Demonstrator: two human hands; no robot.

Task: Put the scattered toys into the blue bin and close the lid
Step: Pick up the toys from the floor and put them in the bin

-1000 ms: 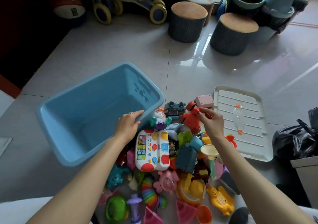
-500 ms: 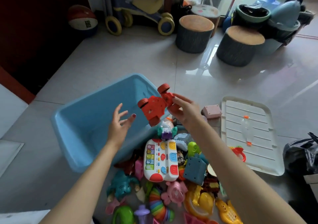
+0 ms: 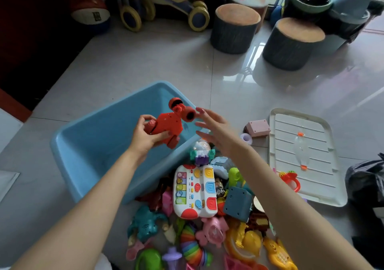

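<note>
Left hand [image 3: 145, 139] fingers clamped on red toy robot [image 3: 169, 124], handed over from right hand [image 3: 216, 130], now spread empty beside it. Robot held above blue bin [image 3: 83, 145]; drop judged next. Lid [image 3: 303, 155] right of bin, toy pile untouched.

We get soft daylight from the top right; the glossy floor [image 3: 145, 66] throws pale glare and mirrors the stump stools [image 3: 234, 28]. The top-left corner is near black. Shadows are weak and diffuse. Wide-angle distortion bends the edges, and our forearms balloon at the bottom. The right hand [image 3: 216, 130] is slightly motion-blurred; the toy pile [image 3: 207, 207] is fairly sharp, with mild compression softness overall.
</note>
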